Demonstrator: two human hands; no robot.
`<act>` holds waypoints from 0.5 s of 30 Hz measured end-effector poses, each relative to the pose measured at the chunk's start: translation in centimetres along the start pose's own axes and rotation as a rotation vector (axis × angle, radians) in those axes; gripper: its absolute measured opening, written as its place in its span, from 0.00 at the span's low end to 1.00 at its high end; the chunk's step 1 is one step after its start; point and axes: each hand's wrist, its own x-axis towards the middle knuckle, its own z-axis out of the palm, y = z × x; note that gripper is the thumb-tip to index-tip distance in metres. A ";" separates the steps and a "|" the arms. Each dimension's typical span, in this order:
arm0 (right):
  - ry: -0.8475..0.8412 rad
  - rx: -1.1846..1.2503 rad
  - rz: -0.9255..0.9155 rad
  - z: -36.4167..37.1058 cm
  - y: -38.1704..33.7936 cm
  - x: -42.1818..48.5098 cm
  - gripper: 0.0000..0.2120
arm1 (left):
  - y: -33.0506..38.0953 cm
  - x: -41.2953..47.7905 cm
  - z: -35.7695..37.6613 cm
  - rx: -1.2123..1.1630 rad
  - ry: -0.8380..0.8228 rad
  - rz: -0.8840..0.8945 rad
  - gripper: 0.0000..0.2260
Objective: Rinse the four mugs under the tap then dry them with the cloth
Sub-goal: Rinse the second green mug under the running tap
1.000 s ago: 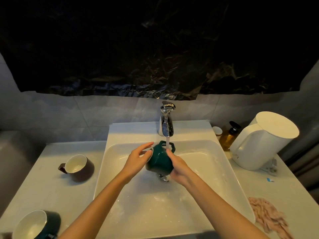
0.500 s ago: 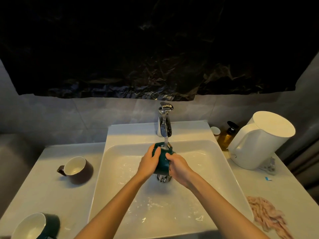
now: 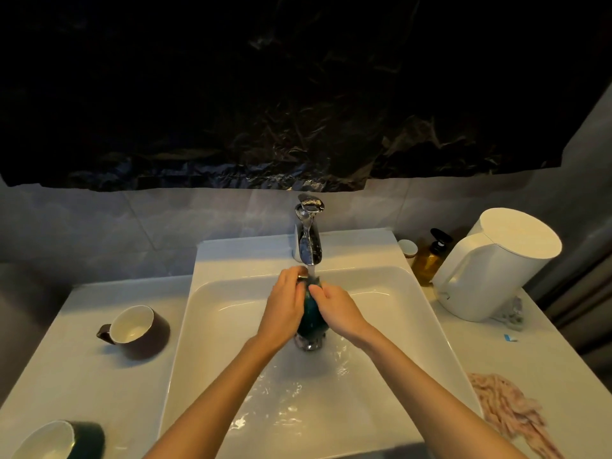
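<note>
A dark green mug [image 3: 310,314] is held over the sink [image 3: 390,293] under the running tap [image 3: 308,236]. My left hand [image 3: 285,304] grips its left side and my right hand [image 3: 336,308] grips its right side, so most of the mug is hidden. Water from the spout lands on the mug's top. A brown mug [image 3: 139,329] with a white inside stands on the left counter. Another dark green mug [image 3: 59,440] sits at the bottom left corner. A pink cloth [image 3: 506,409] lies crumpled on the right counter.
A white kettle [image 3: 496,263] stands at the back right, with an amber pump bottle [image 3: 430,260] and a small white jar [image 3: 408,248] beside it. Black plastic sheeting [image 3: 298,94] covers the wall above. A metal drain [image 3: 308,342] shows under the mug.
Both hands have closed in around the green mug and lifted it closer to the spout; the left hand now wraps its side instead of touching the rim.
</note>
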 end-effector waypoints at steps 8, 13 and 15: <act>-0.043 -0.668 -0.237 -2.0 0.0 0.2 0.10 | 1.0 2.6 -2.0 0.243 -0.489 -0.044 0.09; 0.007 -0.850 -0.359 -2.6 0.1 -0.1 0.15 | 1.8 2.3 -1.7 -0.230 -0.438 -0.250 0.12; 0.034 -0.827 -0.379 -2.7 0.0 -0.1 0.16 | 1.8 2.1 -1.2 -0.340 -0.363 -0.279 0.13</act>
